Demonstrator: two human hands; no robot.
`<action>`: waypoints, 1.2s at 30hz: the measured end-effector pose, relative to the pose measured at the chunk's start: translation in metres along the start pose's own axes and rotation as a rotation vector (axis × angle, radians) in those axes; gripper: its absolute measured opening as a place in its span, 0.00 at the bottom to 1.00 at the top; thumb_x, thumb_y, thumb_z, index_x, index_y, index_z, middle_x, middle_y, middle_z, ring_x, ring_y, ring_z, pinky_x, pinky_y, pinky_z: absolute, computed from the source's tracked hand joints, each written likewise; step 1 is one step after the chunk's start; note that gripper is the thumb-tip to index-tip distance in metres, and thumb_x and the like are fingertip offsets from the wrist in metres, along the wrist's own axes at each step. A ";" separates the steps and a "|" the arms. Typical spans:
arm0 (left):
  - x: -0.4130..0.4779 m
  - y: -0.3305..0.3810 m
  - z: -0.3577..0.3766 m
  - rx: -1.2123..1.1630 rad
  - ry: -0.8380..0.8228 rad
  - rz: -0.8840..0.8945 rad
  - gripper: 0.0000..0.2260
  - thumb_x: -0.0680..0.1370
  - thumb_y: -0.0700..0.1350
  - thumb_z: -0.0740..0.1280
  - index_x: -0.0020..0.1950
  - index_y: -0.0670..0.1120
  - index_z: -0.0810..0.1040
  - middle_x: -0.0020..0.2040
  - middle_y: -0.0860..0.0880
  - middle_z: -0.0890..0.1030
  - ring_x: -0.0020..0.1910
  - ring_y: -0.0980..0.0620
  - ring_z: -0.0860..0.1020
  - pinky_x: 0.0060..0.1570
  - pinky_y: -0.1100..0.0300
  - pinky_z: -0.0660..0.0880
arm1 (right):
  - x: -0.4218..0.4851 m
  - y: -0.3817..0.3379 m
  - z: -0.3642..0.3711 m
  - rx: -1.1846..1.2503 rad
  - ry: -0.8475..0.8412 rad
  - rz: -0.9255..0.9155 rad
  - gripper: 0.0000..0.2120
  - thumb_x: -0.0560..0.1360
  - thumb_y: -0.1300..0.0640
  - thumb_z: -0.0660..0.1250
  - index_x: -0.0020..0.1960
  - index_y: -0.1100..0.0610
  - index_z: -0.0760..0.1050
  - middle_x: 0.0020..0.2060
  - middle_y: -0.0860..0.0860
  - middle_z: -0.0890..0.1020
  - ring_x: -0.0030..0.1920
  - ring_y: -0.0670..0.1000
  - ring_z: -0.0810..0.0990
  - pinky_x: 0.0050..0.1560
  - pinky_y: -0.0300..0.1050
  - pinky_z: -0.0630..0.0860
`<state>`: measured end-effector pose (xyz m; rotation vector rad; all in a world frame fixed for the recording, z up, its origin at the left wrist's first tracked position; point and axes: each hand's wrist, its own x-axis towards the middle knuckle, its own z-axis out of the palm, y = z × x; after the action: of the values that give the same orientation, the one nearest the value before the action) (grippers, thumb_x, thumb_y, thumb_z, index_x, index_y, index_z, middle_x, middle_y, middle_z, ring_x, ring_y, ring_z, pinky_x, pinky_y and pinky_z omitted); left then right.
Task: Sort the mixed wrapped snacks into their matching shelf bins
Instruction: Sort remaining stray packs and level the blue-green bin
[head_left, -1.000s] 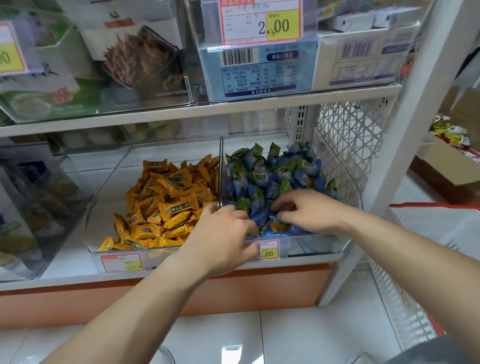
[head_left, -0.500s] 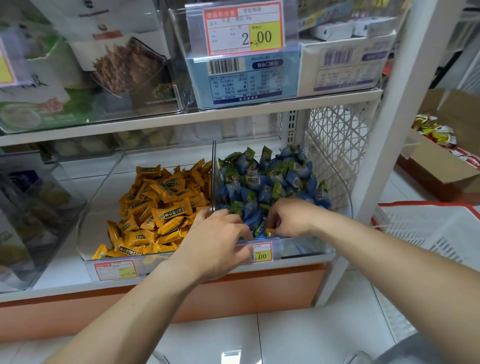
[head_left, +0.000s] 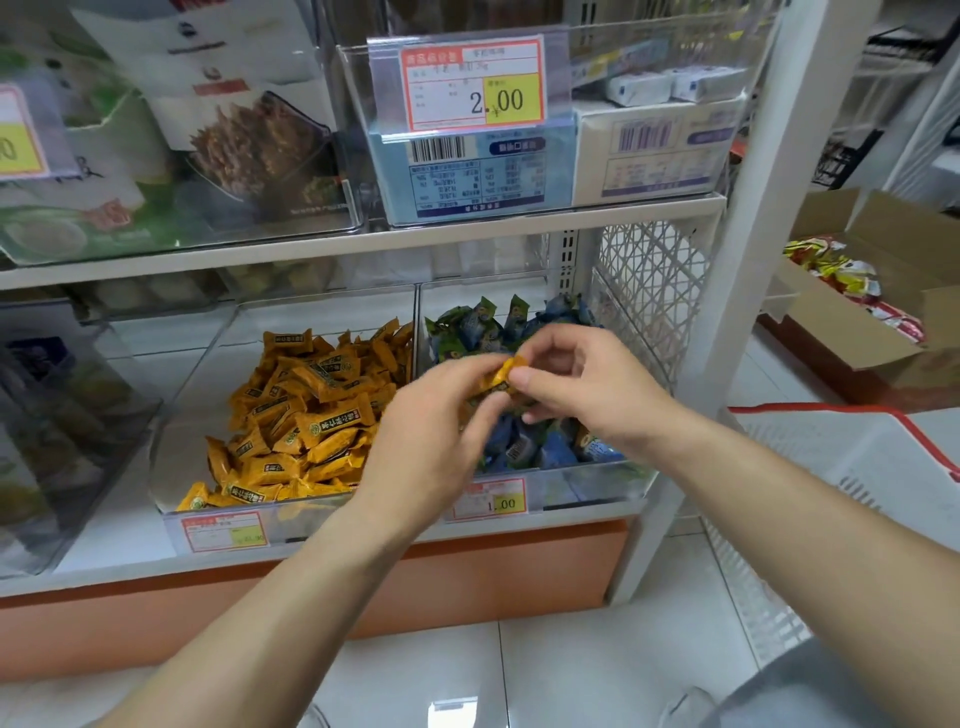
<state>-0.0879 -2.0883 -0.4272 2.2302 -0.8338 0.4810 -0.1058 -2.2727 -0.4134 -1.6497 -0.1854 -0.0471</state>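
**Orange snack held between both hands above the blue bin**

I see the white shelf unit (head_left: 748, 218) filling most of the view, and on its lower shelf two clear bins stand side by side, sharing a clear divider. The left bin (head_left: 208, 358) holds a heap of orange wrapped snacks (head_left: 306, 415) piled toward its right wall and front edge. The right bin (head_left: 597, 483), at the shelf's right end next to the white lattice side panel (head_left: 649, 280), holds blue and green wrapped snacks (head_left: 483, 325).

My two forearms reach in from the bottom edge and meet over the right bin. My left hand (head_left: 431, 431) sits above that bin's front left corner, fingers curled upward. My right hand (head_left: 587, 384) is just beside it, over the middle of the bin, thumb and forefinger pinched together.

Between them is one orange wrapped snack (head_left: 501, 374), raised clear of the blue pile. The right fingertips grip its right end; the left fingers close on its left end, though that side is blurred, so I take the left grip as likely rather than certain.

A price tag (head_left: 493, 501) is clipped on the right bin's front edge.
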 end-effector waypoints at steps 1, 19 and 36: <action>0.002 -0.004 -0.005 0.033 0.036 -0.027 0.15 0.79 0.47 0.69 0.65 0.50 0.78 0.57 0.55 0.82 0.52 0.59 0.78 0.52 0.62 0.77 | 0.001 0.000 -0.001 -0.026 0.033 -0.004 0.01 0.78 0.61 0.69 0.49 0.57 0.78 0.41 0.52 0.85 0.42 0.53 0.86 0.43 0.49 0.83; -0.044 -0.051 -0.012 0.303 -0.181 -0.326 0.38 0.69 0.65 0.72 0.73 0.52 0.64 0.66 0.51 0.74 0.62 0.51 0.75 0.55 0.55 0.75 | 0.011 0.053 -0.021 -1.121 -0.715 0.506 0.42 0.65 0.34 0.73 0.74 0.48 0.66 0.69 0.44 0.73 0.65 0.49 0.73 0.66 0.46 0.70; -0.044 -0.065 -0.011 0.118 -0.195 -0.446 0.17 0.72 0.54 0.76 0.54 0.54 0.72 0.39 0.57 0.79 0.39 0.60 0.77 0.36 0.67 0.72 | 0.028 0.055 -0.005 -1.160 -0.716 0.460 0.35 0.68 0.43 0.76 0.70 0.55 0.69 0.61 0.49 0.76 0.56 0.50 0.76 0.55 0.44 0.75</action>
<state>-0.0766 -2.0259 -0.4752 2.5058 -0.3848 0.1032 -0.0699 -2.2795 -0.4628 -2.7688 -0.3487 0.9581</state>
